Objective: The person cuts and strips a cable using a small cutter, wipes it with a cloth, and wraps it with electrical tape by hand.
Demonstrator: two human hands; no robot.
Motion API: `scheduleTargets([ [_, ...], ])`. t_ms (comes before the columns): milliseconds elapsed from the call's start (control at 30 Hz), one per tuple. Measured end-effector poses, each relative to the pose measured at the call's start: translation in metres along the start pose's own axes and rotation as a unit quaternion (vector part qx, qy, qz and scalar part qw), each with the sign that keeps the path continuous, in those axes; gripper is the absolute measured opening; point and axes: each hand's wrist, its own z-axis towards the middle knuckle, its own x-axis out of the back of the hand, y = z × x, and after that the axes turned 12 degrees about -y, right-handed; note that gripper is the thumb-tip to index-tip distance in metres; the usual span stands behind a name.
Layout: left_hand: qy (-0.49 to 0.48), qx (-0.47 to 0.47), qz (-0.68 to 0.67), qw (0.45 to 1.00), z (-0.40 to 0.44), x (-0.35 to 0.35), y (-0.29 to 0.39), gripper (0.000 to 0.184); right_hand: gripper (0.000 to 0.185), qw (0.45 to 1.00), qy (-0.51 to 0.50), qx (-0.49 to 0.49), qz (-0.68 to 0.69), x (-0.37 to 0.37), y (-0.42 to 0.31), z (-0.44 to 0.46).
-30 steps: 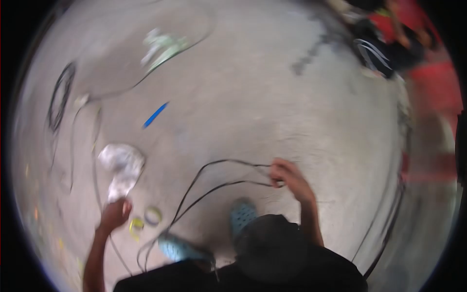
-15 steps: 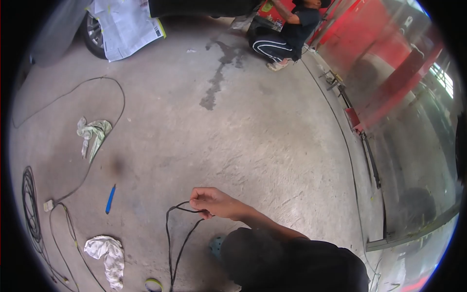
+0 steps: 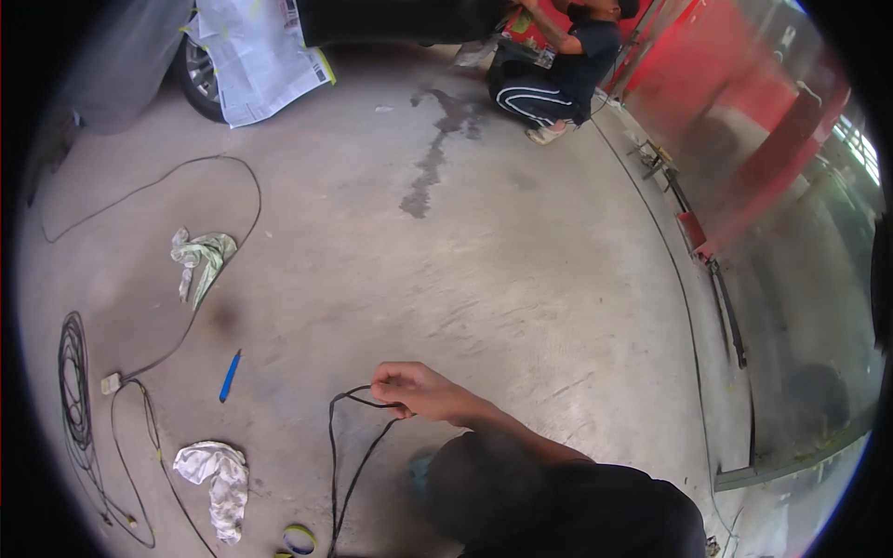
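My right hand (image 3: 402, 389) is closed on a looped black cable (image 3: 334, 456), whose two strands hang down toward the bottom edge. My left hand is out of the frame. Left of the cable, a roll of tape (image 3: 299, 538) lies on the floor near the bottom edge. A crumpled white cloth (image 3: 221, 479) is farther left. Above it rests a blue pen-shaped tool (image 3: 230, 376). At the far left are a coiled dark cord (image 3: 73, 381) and a pale connector block (image 3: 111, 383) with cords running from it.
A greenish-white cloth (image 3: 205, 259) lies on the floor beside a long cord. Behind it stands a car wheel (image 3: 200, 79) partly covered by paper (image 3: 256, 60). A person (image 3: 558, 74) crouches at the top. Cables and metal parts run along the right side.
My left hand, near the white cloth one second ago, has left the view. My right hand still holds the cable. The view has tilted up, bringing the wheel and the crouching person into sight.
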Motion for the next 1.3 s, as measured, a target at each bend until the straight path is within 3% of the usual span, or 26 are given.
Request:
scheduleTargets([
  [167,0.002,0.046,0.037,0.998,0.001,-0.005,-0.004,0.019,0.015,1.0,-0.007,-0.001,0.017,-0.011,-0.004,0.001],
  [300,0.07,-0.069,0.07,0.993,-0.004,-0.021,-0.022,0.021,0.015,0.999,-0.043,-0.006,-0.008,-0.014,-0.001,0.009],
  [433,0.087,-0.076,-0.069,0.991,-0.027,-0.01,0.013,0.021,0.02,0.997,-0.072,0.005,-0.005,-0.028,0.002,0.028],
  [567,-0.042,0.007,-0.172,0.984,-0.037,0.0,0.017,0.03,0.023,0.997,-0.081,0.015,0.005,-0.037,-0.001,0.039],
  [700,-0.133,-0.023,-0.062,0.989,-0.049,0.03,0.006,0.036,0.022,0.996,-0.078,-0.026,0.018,-0.035,-0.012,0.049],
  [767,-0.13,-0.071,-0.023,0.989,-0.05,0.057,0.009,0.034,0.024,0.997,-0.069,-0.02,0.007,-0.034,-0.014,0.06],
  [867,-0.143,0.038,-0.286,0.947,-0.03,0.079,-0.001,0.026,0.023,0.998,-0.051,0.03,-0.008,-0.036,-0.018,0.065],
  [900,-0.163,-0.006,-0.159,0.974,-0.019,0.096,-0.008,0.026,0.024,0.999,-0.038,0.033,-0.008,-0.037,-0.023,0.061],
  [967,-0.142,-0.053,-0.061,0.987,0.006,0.143,0.046,0.017,0.026,0.999,-0.007,0.039,-0.011,-0.04,-0.031,0.051],
  [1033,-0.054,-0.09,-0.185,0.977,0.062,0.134,0.034,0.019,0.028,0.999,0.022,0.015,0.018,-0.034,-0.027,0.044],
  [1167,-0.082,-0.175,-0.204,0.96,0.126,0.157,0.153,0.021,0.032,0.996,0.088,0.001,0.027,-0.029,-0.009,0.042],
  [1233,-0.129,-0.244,-0.059,0.959,0.162,0.147,0.173,0.023,0.033,0.996,0.093,-0.008,-0.011,-0.033,-0.016,0.037],
  [1267,-0.114,-0.339,0.012,0.934,0.172,0.14,0.184,0.02,0.034,0.994,0.101,-0.013,-0.032,-0.033,-0.022,0.031],
  [1300,-0.157,-0.361,0.024,0.919,0.178,0.138,0.193,0.018,0.032,0.993,0.111,-0.002,-0.031,-0.032,-0.025,0.025],
])
